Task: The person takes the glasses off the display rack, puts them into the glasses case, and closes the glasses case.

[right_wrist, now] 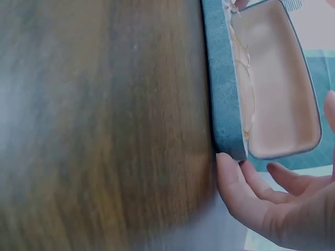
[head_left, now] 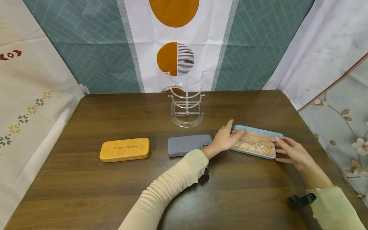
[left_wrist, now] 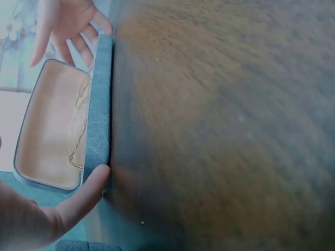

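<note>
A blue glasses case (head_left: 254,154) lies open on the right side of the table, lid tipped back, lining beige. Inside it sits a pair of gold-rimmed eyeglasses (head_left: 256,145). At the case's left end is my left hand (head_left: 222,139), its index finger extended; in the left wrist view its thumb (left_wrist: 86,196) touches the front corner. My right hand (head_left: 296,155) is at the opposite end, fingers spread; the right wrist view shows its thumb (right_wrist: 227,170) against the lower corner. Neither hand is wrapped round the case.
A grey glasses case (head_left: 187,143) lies closed beside my left wrist. Farther left is a closed yellow glasses case (head_left: 125,150) with lettering. At the back of the wooden table (head_left: 95,188) stands a clear tiered display rack (head_left: 187,111). Curtains hang behind and on both sides.
</note>
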`<action>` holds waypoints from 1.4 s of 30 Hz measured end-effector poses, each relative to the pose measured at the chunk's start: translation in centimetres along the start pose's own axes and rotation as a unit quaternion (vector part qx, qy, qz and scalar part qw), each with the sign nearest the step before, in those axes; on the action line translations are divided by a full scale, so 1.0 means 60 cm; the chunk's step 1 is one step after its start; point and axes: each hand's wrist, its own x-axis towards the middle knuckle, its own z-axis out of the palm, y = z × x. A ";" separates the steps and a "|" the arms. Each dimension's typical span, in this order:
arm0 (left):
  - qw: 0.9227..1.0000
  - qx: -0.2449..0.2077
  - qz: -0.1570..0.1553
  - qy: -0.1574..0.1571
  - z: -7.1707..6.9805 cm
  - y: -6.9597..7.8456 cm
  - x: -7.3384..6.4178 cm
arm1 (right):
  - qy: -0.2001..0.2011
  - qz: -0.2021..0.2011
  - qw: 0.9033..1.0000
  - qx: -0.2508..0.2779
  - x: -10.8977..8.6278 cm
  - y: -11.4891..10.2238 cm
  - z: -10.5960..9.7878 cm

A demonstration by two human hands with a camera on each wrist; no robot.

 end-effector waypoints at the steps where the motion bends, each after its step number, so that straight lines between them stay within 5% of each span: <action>1: 1.000 -0.003 0.001 -0.002 0.002 0.000 0.000 | 0.001 -0.003 1.000 0.004 0.000 -0.002 0.002; 17: 1.000 -0.014 0.000 -0.001 0.008 0.003 -0.013 | 0.016 -0.011 1.000 -0.011 0.015 -0.014 0.005; 27: 0.999 -0.044 -0.020 0.017 0.003 -0.004 -0.005 | 0.008 -0.007 1.000 -0.011 0.026 -0.021 0.007; 42: 0.999 -0.026 -0.042 0.021 0.001 0.012 0.004 | 0.006 0.000 1.000 0.003 0.044 -0.025 0.002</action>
